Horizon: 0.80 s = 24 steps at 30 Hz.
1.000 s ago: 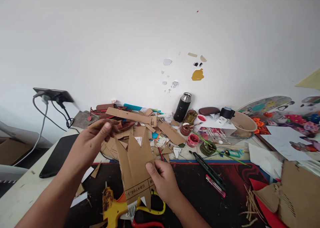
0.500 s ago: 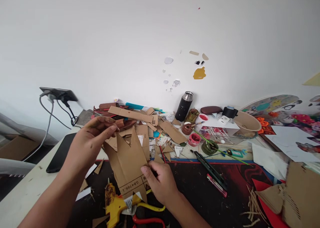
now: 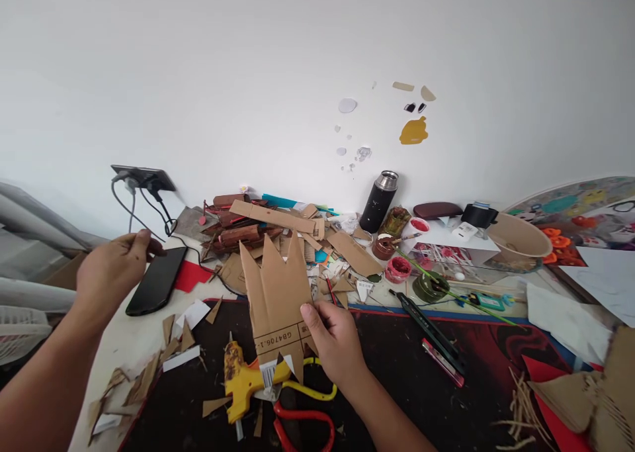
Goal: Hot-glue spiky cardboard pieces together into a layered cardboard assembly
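Note:
My right hand (image 3: pixel 338 339), thumb in front, grips the right edge of a brown cardboard piece (image 3: pixel 278 300). Pointed spikes are cut along its top, and print with a barcode shows near its lower end. My left hand (image 3: pixel 114 267) is apart from it at the left, over the table's edge beside a black phone (image 3: pixel 157 283). Its fingertips are pinched; what they hold, if anything, is too small to tell. Below the cardboard lie a yellow glue gun (image 3: pixel 241 386) and scissors with a red and a yellow handle (image 3: pixel 307 415), partly covered.
Cardboard scraps (image 3: pixel 357 253) are heaped along the wall, with more offcuts (image 3: pixel 143 379) at the left. A black flask (image 3: pixel 380 200), paint jars (image 3: pixel 398 269) and a green cutter (image 3: pixel 421 329) lie to the right. Cables hang from a wall socket (image 3: pixel 143 176).
My left hand has moved from the cardboard's top out to the left, past the phone. My right hand keeps its grip on the cardboard. The view has shifted a little left.

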Available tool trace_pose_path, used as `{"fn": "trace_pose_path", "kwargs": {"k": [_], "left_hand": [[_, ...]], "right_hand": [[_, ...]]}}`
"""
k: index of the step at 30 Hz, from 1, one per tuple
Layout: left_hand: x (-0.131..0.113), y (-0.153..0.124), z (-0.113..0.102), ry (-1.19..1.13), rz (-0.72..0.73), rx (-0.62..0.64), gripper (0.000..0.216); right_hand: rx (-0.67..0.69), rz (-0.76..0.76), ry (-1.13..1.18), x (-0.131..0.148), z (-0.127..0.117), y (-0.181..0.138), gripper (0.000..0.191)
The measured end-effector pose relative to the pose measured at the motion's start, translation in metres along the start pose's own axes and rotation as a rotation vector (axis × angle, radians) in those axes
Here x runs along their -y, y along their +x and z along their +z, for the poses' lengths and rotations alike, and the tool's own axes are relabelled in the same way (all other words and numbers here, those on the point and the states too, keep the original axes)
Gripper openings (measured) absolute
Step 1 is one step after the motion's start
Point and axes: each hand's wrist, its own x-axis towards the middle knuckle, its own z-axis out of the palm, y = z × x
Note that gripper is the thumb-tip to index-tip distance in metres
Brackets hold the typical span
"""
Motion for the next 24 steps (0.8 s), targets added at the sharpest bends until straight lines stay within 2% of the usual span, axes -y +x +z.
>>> {"fn": "trace_pose_path", "kwargs": {"k": [2, 4, 6, 12, 24], "left_hand": [[0.006, 0.002, 0.006, 0.218, -0.045, 0.045, 0.047], [0.007, -0.001, 0.015, 0.328, -0.015, 0.107, 0.072], [0.008, -0.004, 0.025, 0.397, 0.015, 0.144, 0.086], [0.011, -0.008, 0.040, 0.487, 0.043, 0.187, 0.081], [0.026, 0.002, 0.057, 0.451, 0.037, 0.116, 0.083]], "right_hand": [[0.008, -0.018, -0.008, 0.000, 0.001, 0.000, 0.057], [0.019, -0.023, -0.011, -0.001, 0.003, -0.001, 0.056], [0.025, -0.017, -0.013, -0.001, 0.003, -0.001, 0.055], [0.005, -0.042, -0.055, 0.001, 0.002, -0.001, 0.054], [0.057, -0.076, -0.163, 0.003, 0.003, -0.002, 0.047]]}}
